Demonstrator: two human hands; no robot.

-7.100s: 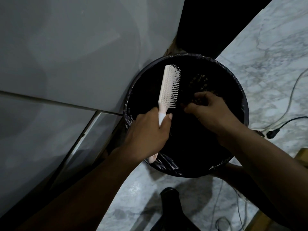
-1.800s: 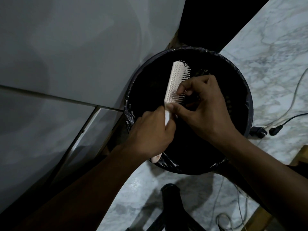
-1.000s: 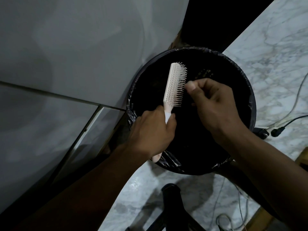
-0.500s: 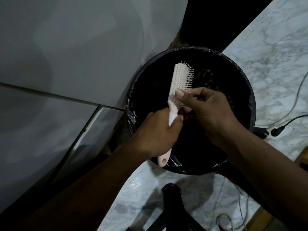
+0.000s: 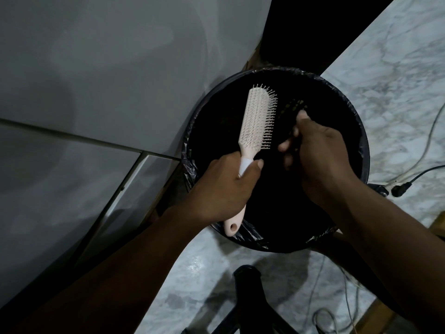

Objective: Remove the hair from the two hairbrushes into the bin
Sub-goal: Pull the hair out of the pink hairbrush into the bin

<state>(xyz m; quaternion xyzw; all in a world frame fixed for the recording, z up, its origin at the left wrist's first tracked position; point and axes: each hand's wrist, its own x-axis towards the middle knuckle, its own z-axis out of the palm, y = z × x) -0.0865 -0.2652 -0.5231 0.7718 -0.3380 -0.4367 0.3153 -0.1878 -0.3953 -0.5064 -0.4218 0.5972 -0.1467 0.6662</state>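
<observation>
A pale pink hairbrush [image 5: 258, 119] is held over the round black bin [image 5: 362, 141], which has a black liner. Its bristles face right. My left hand [image 5: 224, 189] grips the handle, and the handle's end sticks out below my palm. My right hand [image 5: 322, 160] hovers just right of the bristles, apart from them. Its thumb and fingers are pinched around a small dark clump that looks like hair [image 5: 295, 133]. The bin's inside is too dark to make out. A second hairbrush is not in view.
A grey panelled wall [image 5: 96, 68] runs close along the bin's left side. The floor is white marble [image 5: 397, 80]. Cables and a plug [image 5: 401, 189] lie to the right of the bin. A black stand-like object [image 5: 248, 297] is below it, and a wooden edge [image 5: 438, 225] at the lower right.
My right hand was pinching the bristles near the brush's neck and has pulled away to the right. The brush has turned slightly, showing more of its bristle face.
</observation>
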